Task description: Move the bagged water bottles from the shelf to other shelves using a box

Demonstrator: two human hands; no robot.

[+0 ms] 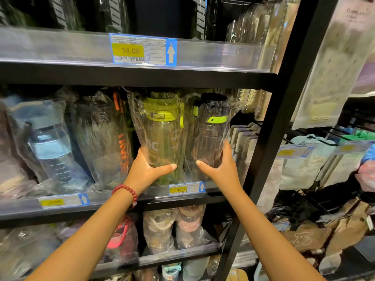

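Above the 14.00 tag (178,189), the left hand (146,169) grips a green-lidded bottle (162,134); the right hand (223,169) grips the black-lidded bottle (211,130) beside it.

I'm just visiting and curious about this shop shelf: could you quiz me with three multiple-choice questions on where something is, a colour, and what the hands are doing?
1. Where is the 14.00 price tag?
A. Below the held bottles
B. On the top shelf
C. On the floor

2. What colour is the lid of the bottle in the left hand?
A. Red
B. Yellow-green
C. White

3. The right hand is:
A. Hanging idle
B. Holding a bagged dark bottle
C. Pointing

Answers: 1 A, it sits on the shelf edge under them; 2 B, the cap shows it; 3 B, thumb and fingers wrap it.
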